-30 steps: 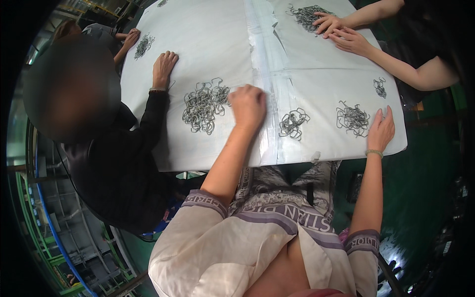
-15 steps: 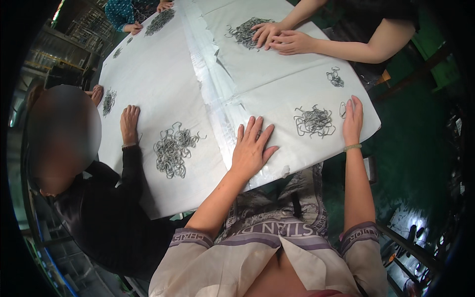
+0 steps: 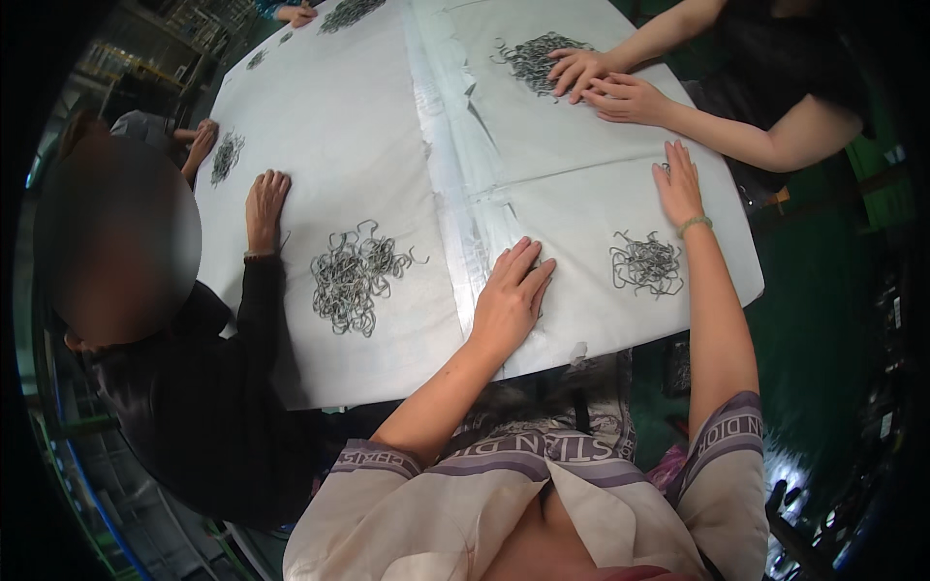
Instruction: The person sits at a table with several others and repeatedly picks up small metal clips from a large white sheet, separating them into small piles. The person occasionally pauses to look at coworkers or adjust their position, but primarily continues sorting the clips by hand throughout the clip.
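Wire clips [image 3: 646,265], a small tangled grey heap, lying on the white-covered worktop [image 3: 349,126] between the two hands, nearer the right one. Left hand [image 3: 511,298] flat on the white sheet, palm down, grip spread, fingers slightly fanned and pointing away from the body, holding nothing; well to the left of the small heap, just right of the wrinkled seam where two sheets meet. Right hand [image 3: 678,184] also flat on the sheet, grip spread, fingers pointing up the worktop, pinching nothing; a pale green bracelet [image 3: 694,225] round the wrist, the small heap just below and left of it.

Further out, left of the seam, a larger heap of clips [image 3: 351,278], well apart from the left hand. Beside it, another person's hand [image 3: 264,203] in a dark sleeve, resting flat. Beyond that, a smaller pile [image 3: 227,156] near the worktop's left edge with another hand [image 3: 202,141] at it. Across the worktop, a third person's two hands [image 3: 601,82] laid together at the edge of one more heap [image 3: 535,56]. At the far end, another pile [image 3: 347,12].
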Available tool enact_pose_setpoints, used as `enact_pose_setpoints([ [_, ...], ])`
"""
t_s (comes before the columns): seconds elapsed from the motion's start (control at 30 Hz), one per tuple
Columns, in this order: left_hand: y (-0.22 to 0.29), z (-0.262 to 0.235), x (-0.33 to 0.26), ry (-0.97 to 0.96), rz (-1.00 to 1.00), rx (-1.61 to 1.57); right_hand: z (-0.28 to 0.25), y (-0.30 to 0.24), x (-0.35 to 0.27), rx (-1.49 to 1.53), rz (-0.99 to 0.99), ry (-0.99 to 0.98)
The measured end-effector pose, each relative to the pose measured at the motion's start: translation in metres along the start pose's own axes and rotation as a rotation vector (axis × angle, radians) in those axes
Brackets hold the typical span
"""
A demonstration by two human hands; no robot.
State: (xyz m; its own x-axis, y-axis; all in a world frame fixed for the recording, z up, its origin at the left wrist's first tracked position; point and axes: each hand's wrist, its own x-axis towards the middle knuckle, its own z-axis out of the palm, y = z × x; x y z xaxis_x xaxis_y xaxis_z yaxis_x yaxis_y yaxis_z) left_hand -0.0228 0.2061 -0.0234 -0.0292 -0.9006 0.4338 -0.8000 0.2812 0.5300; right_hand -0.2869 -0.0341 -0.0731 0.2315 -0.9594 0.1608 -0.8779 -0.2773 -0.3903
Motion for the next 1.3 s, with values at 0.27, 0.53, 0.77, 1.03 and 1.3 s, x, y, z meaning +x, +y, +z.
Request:
enact_pose_setpoints([
  [0.27,-0.010,0.002,-0.004,0.110,-0.066,-0.076,0.007,-0.120,-0.040,0.355,-0.054,-0.264],
  [0.53,-0.013,-0.009,-0.005,0.201,-0.169,-0.170,-0.063,-0.079,-0.065,0.785,0.051,0.115],
  [0.77,-0.022,-0.008,0.028,0.021,-0.137,-0.143,-0.058,0.041,-0.090,0.230,0.420,0.173],
  [1.03,-0.032,0.015,0.094,-0.276,0.326,-0.072,-0.045,0.010,-0.097,-0.064,0.414,0.264],
  [1.3,-0.036,-0.023,0.084,-0.199,0.082,-0.193,-0.040,0.009,-0.099,-0.132,0.394,0.306],
])
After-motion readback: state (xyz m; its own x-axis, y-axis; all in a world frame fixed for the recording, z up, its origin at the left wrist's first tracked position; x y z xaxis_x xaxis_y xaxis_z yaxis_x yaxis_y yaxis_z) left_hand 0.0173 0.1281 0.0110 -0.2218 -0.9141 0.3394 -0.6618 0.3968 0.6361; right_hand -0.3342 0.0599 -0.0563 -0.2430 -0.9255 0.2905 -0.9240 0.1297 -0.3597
